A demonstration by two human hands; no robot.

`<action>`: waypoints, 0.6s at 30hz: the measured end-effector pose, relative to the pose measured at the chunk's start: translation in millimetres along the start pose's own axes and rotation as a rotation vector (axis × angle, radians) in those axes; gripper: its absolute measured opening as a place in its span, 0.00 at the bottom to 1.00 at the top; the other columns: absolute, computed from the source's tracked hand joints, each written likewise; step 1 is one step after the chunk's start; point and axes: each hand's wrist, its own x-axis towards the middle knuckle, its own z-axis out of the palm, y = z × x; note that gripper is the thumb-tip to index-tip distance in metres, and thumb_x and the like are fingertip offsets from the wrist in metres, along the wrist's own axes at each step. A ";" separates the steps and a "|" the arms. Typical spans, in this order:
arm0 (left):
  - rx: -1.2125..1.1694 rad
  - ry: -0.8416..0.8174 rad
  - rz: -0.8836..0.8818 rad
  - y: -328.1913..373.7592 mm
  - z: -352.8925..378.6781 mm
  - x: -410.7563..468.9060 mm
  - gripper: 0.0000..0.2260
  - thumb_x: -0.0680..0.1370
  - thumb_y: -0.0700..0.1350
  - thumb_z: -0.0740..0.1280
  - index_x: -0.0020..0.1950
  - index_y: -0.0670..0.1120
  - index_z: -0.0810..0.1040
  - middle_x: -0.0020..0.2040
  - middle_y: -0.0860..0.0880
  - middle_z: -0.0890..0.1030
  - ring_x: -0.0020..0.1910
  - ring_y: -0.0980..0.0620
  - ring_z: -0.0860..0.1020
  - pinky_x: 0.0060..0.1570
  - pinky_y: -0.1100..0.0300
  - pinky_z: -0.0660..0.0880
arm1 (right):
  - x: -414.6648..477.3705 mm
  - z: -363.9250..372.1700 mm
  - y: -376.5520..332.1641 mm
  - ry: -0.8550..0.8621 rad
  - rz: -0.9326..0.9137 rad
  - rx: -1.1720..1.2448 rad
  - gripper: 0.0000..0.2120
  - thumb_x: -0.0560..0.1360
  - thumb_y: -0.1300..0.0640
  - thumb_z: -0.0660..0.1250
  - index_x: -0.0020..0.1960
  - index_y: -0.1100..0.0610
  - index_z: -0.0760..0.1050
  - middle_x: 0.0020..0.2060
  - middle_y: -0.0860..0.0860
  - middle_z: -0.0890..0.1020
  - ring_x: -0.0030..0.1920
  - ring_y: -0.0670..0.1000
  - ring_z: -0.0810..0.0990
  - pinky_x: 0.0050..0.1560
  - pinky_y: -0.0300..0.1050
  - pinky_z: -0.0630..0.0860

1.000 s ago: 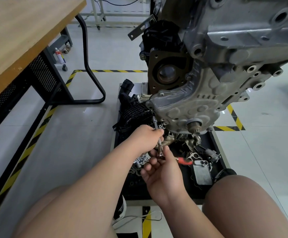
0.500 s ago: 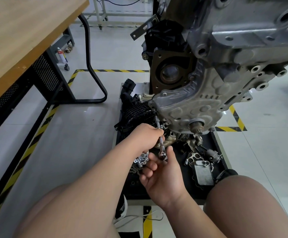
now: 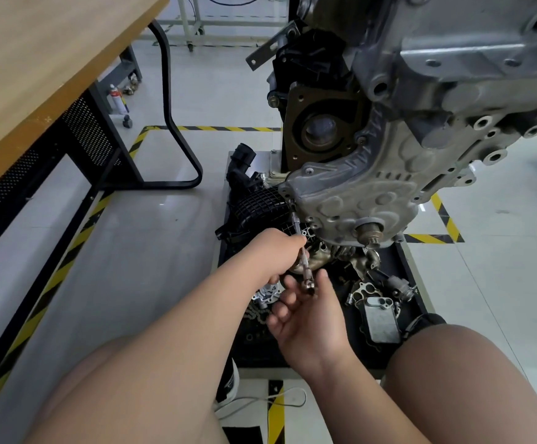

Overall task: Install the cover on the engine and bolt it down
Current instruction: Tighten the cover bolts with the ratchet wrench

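Can't read a single thing here, tbh. Spotted a red-and-white label on the spray can under the table, upper left of the frame, but way too small to make out. Same story with the dark label on the white tub at bottom centre, just blur. Squinted at the cover castings too, only bumps and ribs. Closest to a sign: yellow-and-black hazard stripes taped on the floor, across the middle and down the left edge.
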 end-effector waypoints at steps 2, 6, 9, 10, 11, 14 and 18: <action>-0.032 -0.041 -0.036 2.0 1.5 -0.3 0.15 0.77 0.51 0.60 0.39 0.46 0.82 0.26 0.50 0.70 0.24 0.51 0.65 0.25 0.64 0.62 | -1.0 1.6 -0.5 -0.081 0.117 0.133 0.33 0.77 0.31 0.50 0.35 0.57 0.77 0.23 0.48 0.66 0.21 0.48 0.65 0.26 0.38 0.66; -0.053 -0.050 -0.024 2.7 0.8 -1.9 0.15 0.77 0.48 0.58 0.36 0.48 0.81 0.26 0.49 0.68 0.22 0.51 0.63 0.27 0.62 0.61 | -4.4 4.7 2.5 -0.180 0.173 0.060 0.35 0.75 0.29 0.47 0.32 0.56 0.75 0.21 0.48 0.63 0.20 0.48 0.62 0.27 0.40 0.61; -0.058 -0.027 -0.004 1.0 -1.7 -1.3 0.15 0.78 0.49 0.59 0.35 0.48 0.80 0.24 0.52 0.68 0.23 0.51 0.63 0.27 0.61 0.60 | -4.2 6.1 2.8 -0.143 0.142 0.002 0.36 0.75 0.29 0.48 0.30 0.57 0.75 0.21 0.49 0.63 0.21 0.49 0.62 0.26 0.40 0.62; -0.060 -0.022 0.000 0.6 -1.4 -1.3 0.15 0.78 0.49 0.59 0.35 0.48 0.81 0.23 0.53 0.68 0.23 0.51 0.62 0.26 0.61 0.60 | -3.2 5.4 3.2 -0.125 0.120 -0.018 0.36 0.76 0.30 0.49 0.29 0.57 0.75 0.21 0.50 0.63 0.21 0.49 0.62 0.26 0.40 0.63; -0.061 -0.021 0.004 0.8 -1.2 -1.6 0.15 0.78 0.49 0.60 0.35 0.48 0.81 0.21 0.54 0.68 0.23 0.51 0.62 0.26 0.61 0.60 | -2.6 4.8 4.2 -0.105 0.093 -0.047 0.36 0.76 0.30 0.49 0.30 0.57 0.75 0.21 0.50 0.64 0.21 0.49 0.63 0.27 0.40 0.64; -0.052 -0.023 0.024 2.1 -1.8 -4.1 0.16 0.78 0.48 0.60 0.35 0.48 0.81 0.20 0.55 0.67 0.22 0.52 0.63 0.25 0.62 0.60 | 0.4 1.8 8.4 0.005 -0.028 -0.206 0.33 0.77 0.32 0.52 0.33 0.57 0.76 0.22 0.50 0.66 0.21 0.49 0.65 0.28 0.41 0.65; 0.026 0.010 0.067 0.8 -3.9 -6.3 0.16 0.79 0.49 0.60 0.35 0.49 0.81 0.22 0.54 0.71 0.20 0.54 0.65 0.23 0.65 0.63 | 2.9 -7.6 7.6 0.179 -0.313 -0.579 0.23 0.76 0.40 0.62 0.38 0.60 0.74 0.23 0.48 0.72 0.23 0.48 0.69 0.27 0.41 0.68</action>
